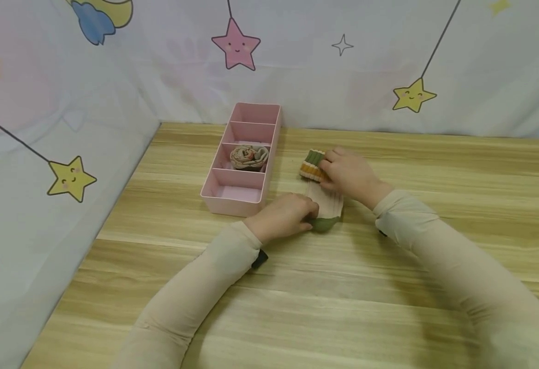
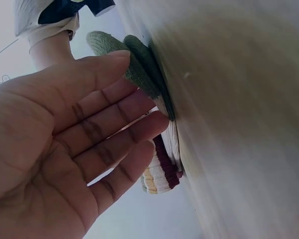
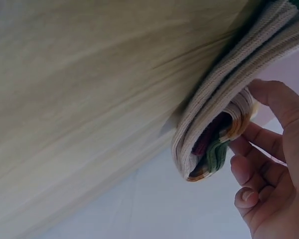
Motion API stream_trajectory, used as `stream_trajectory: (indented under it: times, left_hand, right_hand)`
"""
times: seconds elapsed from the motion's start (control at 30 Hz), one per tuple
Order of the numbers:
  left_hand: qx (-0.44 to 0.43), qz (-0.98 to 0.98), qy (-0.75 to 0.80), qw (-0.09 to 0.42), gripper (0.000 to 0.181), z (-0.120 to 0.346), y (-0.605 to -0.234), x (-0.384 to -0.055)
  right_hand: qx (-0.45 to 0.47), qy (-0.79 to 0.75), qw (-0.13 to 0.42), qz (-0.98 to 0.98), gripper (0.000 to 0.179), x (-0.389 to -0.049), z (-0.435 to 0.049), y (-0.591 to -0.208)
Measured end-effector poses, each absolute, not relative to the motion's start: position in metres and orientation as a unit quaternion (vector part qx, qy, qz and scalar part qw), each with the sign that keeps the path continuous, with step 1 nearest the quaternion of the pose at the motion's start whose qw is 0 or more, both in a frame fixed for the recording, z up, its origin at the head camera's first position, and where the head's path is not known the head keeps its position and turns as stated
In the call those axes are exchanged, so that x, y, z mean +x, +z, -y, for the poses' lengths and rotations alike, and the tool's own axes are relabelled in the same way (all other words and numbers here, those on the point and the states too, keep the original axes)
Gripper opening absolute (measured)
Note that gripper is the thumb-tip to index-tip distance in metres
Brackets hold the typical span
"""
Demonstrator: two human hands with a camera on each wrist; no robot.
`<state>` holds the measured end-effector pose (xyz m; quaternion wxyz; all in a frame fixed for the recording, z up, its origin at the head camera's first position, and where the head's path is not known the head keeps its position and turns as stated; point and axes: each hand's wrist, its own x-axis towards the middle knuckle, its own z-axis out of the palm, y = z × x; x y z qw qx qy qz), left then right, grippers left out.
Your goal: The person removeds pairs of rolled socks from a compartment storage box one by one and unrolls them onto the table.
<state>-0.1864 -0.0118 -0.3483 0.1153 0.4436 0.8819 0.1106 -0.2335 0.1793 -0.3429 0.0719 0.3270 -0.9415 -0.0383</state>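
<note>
A pair of cream socks [image 1: 326, 199] with green toes lies on the table, one sock over the other. The striped cuff end [image 1: 312, 166] is folded back into a loose roll, showing green, mustard and maroon bands. My right hand [image 1: 350, 175] holds this roll, thumb and index finger against the folded cuff [image 3: 236, 124]. At the near end, my left hand [image 1: 284, 214] rests beside the green toes [image 2: 144, 67], its fingers loosely bent and fingertips at the socks' edge.
Left of the socks stands a pink divided box [image 1: 237, 206]. One of its middle compartments holds a rolled beige bundle [image 1: 249, 156]. A white curtain [image 1: 306, 97] with printed stars hangs behind and to the left of the wooden table [image 1: 334, 307].
</note>
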Motion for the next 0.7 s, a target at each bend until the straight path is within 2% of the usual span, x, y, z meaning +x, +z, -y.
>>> stream_trajectory:
  times: [0.33, 0.7]
  left_hand:
    - [0.448, -0.880, 0.110, 0.112, 0.013, 0.012, -0.348, -0.186]
    - [0.440, -0.883, 0.097, 0.133, 0.013, 0.011, -0.346, -0.181]
  right_hand:
    - [0.301, -0.070, 0.089, 0.947, 0.023, -0.239, -0.174, -0.344]
    - [0.247, 0.043, 0.044, 0.967, 0.021, -0.257, -0.178, -0.330]
